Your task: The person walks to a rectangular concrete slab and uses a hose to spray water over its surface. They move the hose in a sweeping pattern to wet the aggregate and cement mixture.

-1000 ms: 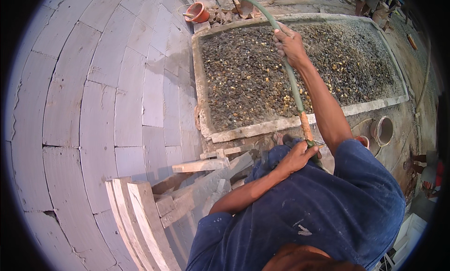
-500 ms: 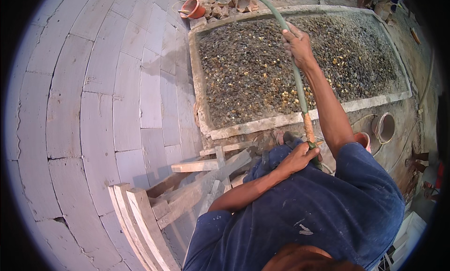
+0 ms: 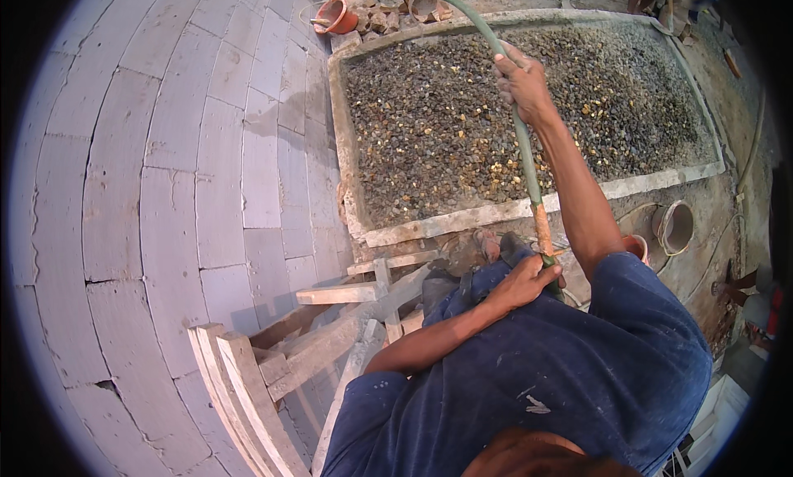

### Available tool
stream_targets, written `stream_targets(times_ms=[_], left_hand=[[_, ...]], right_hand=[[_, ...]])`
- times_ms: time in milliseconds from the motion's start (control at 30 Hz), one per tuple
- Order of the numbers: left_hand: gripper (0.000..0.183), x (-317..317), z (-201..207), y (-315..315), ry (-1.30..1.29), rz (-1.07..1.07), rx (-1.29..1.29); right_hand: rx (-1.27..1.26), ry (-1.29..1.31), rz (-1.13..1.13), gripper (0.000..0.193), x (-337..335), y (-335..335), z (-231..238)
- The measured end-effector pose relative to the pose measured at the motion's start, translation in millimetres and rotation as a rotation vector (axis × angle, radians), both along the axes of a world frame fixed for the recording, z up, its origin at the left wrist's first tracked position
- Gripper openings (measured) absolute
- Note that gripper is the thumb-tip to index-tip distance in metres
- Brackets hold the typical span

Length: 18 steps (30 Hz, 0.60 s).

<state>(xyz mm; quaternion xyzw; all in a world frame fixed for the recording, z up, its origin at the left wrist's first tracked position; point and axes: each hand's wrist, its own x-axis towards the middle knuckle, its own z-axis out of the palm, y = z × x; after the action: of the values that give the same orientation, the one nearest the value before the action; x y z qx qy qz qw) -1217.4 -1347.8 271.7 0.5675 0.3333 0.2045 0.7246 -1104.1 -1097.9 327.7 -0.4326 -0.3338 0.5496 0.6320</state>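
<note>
My right hand [image 3: 522,79] is raised and stretched forward, its fingers wrapped round a green hose [image 3: 527,156]. Lower on the same hose, close to my body, my left hand [image 3: 525,282] grips it just below an orange-tan wrapped section [image 3: 542,227]. From my right hand the hose bends up and to the left, its far end over the far side of a rectangular bed of wet, dark and yellowish gravel [image 3: 429,126]. A pale concrete rim [image 3: 462,223] frames the bed. Whether water runs from the hose end is too small to tell.
A grey block wall [image 3: 169,208] rises on the left. A timber frame [image 3: 330,370] stands close by my left side. An orange bucket [image 3: 334,16] sits at the bed's far left corner, and a grey bucket [image 3: 675,227] at the right. Other people are partly visible at the right edge.
Both hands keep their hold on the hose, almost unmoved. The view has shifted slightly, and the hose end appears a little farther left and lower.
</note>
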Motion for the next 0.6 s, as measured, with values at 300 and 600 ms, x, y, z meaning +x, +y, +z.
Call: stream_targets(times_ms=[300,600], left_hand=[[0.031,-19,16,-24,0.014,0.029,0.014],[0.029,-35,16,-65,-0.113,0.160,-0.019]], right_hand=[[0.065,-0.050,0.022,0.036,-32,-26,34],[0.115,-0.138,0.080,0.037,-61,-58,62]])
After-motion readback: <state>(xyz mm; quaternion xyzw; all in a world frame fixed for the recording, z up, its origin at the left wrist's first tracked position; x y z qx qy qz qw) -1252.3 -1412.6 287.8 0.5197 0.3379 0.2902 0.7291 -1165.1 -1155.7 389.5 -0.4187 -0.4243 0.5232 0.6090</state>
